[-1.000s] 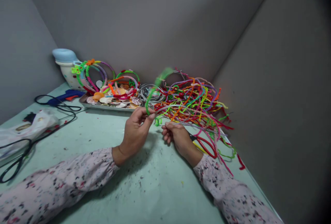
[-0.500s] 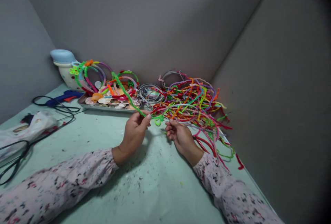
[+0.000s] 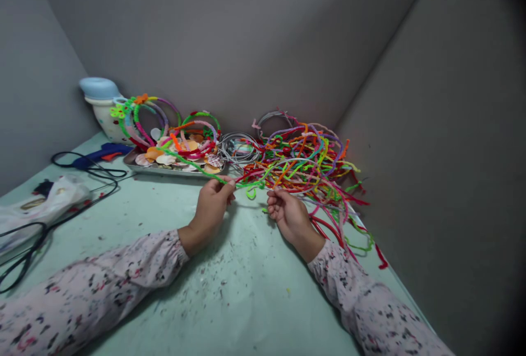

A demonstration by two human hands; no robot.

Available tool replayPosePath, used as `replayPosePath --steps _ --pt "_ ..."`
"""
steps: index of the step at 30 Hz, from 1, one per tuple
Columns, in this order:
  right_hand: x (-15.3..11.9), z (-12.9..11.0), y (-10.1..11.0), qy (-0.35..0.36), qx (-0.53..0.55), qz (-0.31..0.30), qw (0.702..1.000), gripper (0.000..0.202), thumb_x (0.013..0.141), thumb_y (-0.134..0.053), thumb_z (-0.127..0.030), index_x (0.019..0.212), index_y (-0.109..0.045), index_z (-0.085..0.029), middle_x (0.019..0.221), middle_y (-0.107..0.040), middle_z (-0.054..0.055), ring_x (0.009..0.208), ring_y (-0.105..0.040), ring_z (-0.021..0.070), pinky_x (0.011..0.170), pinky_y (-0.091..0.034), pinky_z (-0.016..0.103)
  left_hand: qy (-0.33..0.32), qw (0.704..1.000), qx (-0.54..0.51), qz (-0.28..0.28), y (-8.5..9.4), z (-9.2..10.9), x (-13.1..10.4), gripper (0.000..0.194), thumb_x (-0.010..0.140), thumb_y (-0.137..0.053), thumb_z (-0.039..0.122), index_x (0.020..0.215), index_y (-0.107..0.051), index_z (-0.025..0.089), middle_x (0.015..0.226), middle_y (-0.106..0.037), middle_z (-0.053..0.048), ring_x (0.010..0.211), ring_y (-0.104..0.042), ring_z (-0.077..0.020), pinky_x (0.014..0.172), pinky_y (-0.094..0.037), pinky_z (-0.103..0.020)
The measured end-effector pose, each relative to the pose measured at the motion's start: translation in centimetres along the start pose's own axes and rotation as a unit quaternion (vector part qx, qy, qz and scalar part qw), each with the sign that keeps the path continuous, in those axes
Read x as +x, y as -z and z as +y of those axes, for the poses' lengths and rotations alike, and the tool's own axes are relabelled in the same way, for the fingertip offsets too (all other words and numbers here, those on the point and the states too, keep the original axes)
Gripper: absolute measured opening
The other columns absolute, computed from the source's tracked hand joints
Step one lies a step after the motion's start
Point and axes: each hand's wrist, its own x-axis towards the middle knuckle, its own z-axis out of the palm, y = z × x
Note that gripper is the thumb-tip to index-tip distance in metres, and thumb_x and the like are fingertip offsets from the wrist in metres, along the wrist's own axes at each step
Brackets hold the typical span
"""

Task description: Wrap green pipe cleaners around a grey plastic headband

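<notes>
My left hand (image 3: pixel 212 202) pinches a bright green pipe cleaner (image 3: pixel 195 164) between thumb and fingertips. One length of it runs up and left across the front of the shell tray; more green shows between my hands, seemingly wound round a thin grey wire (image 3: pixel 266 188). My right hand (image 3: pixel 290 216) is closed, thumb against forefinger, on that wire at the near edge of the pipe cleaner pile. Its other fingers curl into the palm. Just below the wire, between the hands, hangs or lies a small green loop (image 3: pixel 251 194); which, I cannot tell.
A metal tray (image 3: pixel 172 171) holds shells and fuzzy headbands (image 3: pixel 139 118). Coiled grey wire (image 3: pixel 240 148) sits beside a tangled heap of coloured pipe cleaners (image 3: pixel 312 153). Leftward are a blue glue gun (image 3: pixel 101 153), a black cord (image 3: pixel 109 178), a plastic bag (image 3: pixel 61 197) and a blue-topped container (image 3: pixel 104 109).
The green pipe cleaner's free length has swung down from in front of the headbands to lie lower across the tray. My left hand has shifted slightly left, my right hand slightly right.
</notes>
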Motion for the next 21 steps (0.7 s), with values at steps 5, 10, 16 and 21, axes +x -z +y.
replayPosePath --steps 5,10,16,21 --pt "0.1 0.0 0.0 -0.001 0.013 -0.004 1.000 0.015 0.076 -0.055 -0.023 0.068 -0.061 -0.014 0.053 -0.058 0.001 0.043 -0.050 0.0086 0.038 -0.036 0.018 0.008 1.000 -0.015 -0.012 0.2 -0.3 0.3 0.029 0.073 -0.066 0.042 0.082 -0.059 0.016 0.063 -0.054 0.002 0.053 -0.046 -0.0083 0.048 -0.034 -0.019" --pt "-0.2 0.1 -0.2 0.002 -0.015 -0.022 1.000 0.015 0.076 -0.056 -0.025 0.069 -0.062 -0.014 0.053 -0.058 0.001 0.041 -0.049 0.0082 0.036 -0.036 0.018 0.048 0.993 -0.005 -0.109 -0.3 -0.1 -0.3 0.036 0.071 -0.070 0.035 0.099 -0.061 0.015 0.070 -0.057 0.000 0.056 -0.049 -0.0094 0.050 -0.036 -0.021" --pt "-0.6 0.5 -0.6 0.017 -0.086 -0.050 0.995 0.022 0.075 -0.061 -0.035 0.071 -0.063 -0.013 0.053 -0.059 0.000 0.039 -0.050 0.0080 0.034 -0.035 0.017 0.042 0.977 0.055 -0.202 -0.5 0.2 -1.0 0.022 0.076 -0.063 0.038 0.073 -0.062 0.016 0.057 -0.051 0.002 0.051 -0.043 -0.0105 0.049 -0.033 -0.023" --pt "-0.7 0.7 -0.7 0.028 -0.116 -0.072 0.990 0.027 0.074 -0.062 -0.039 0.070 -0.064 -0.012 0.053 -0.060 0.000 0.040 -0.051 0.0075 0.035 -0.034 0.017 0.026 0.974 0.049 -0.222 -0.4 0.4 -1.2 0.027 0.078 -0.061 0.040 0.065 -0.056 0.017 0.059 -0.050 0.002 0.054 -0.044 -0.0107 0.050 -0.033 -0.022"
